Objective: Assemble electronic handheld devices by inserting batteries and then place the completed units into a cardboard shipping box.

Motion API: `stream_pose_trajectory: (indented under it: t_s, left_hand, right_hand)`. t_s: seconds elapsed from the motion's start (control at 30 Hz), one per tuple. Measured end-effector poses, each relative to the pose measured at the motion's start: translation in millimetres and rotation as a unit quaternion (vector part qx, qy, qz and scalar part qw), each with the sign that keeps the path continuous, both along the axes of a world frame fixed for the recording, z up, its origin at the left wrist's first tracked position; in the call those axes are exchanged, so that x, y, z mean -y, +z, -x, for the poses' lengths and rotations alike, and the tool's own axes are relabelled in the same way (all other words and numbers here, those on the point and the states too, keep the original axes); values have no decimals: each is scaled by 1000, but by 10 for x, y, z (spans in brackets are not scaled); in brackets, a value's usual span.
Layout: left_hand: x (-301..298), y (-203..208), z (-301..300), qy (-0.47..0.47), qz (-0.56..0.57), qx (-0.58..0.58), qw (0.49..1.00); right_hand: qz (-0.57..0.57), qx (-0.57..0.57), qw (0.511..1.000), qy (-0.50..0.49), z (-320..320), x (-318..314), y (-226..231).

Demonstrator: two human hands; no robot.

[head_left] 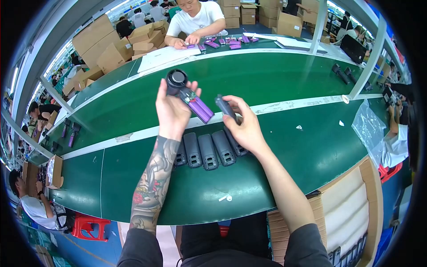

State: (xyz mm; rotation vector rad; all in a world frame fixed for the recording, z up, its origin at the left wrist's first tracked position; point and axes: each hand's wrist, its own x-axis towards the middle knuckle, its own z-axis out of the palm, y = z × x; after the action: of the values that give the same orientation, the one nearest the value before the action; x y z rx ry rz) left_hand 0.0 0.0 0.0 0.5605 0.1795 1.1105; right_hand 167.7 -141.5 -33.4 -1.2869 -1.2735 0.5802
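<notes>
In my left hand, palm up and fingers curled around it, lies a half-assembled device. It has a round black head, a bit of green circuit board and purple battery cells pointing down to the right. My right hand grips a dark grey plastic housing between thumb and fingers, a little right of the cells and apart from them. Below both hands, several similar grey housings stand side by side in a row on the green bench; my right hand partly hides the rightmost.
A green conveyor belt runs beyond the bench. Across it a person handles purple battery packs. A small white piece lies near the front edge. An open carton sits at lower right, a clear plastic bag above it.
</notes>
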Motion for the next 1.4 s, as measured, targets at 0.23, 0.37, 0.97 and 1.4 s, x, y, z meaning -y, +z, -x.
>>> stream_pose_trajectory:
  t_s: [0.23, 0.37, 0.97, 1.4]
  left_hand:
    - [359, -97, -179, -65, -74, -18, 995]
    - [472, -75, -224, -56, -97, -38, 993]
    - [571, -3, -171, -60, -252, -245, 934]
    - [614, -121, -212, -8, -397, -466, 791]
  right_hand:
    - [-81, 182, 977, -69, 313, 137, 99]
    - [-87, 208, 971, -74, 381, 139, 75]
    - [72, -114, 991, 14, 241, 99, 74]
    - [7, 55, 996, -65, 262, 90, 7]
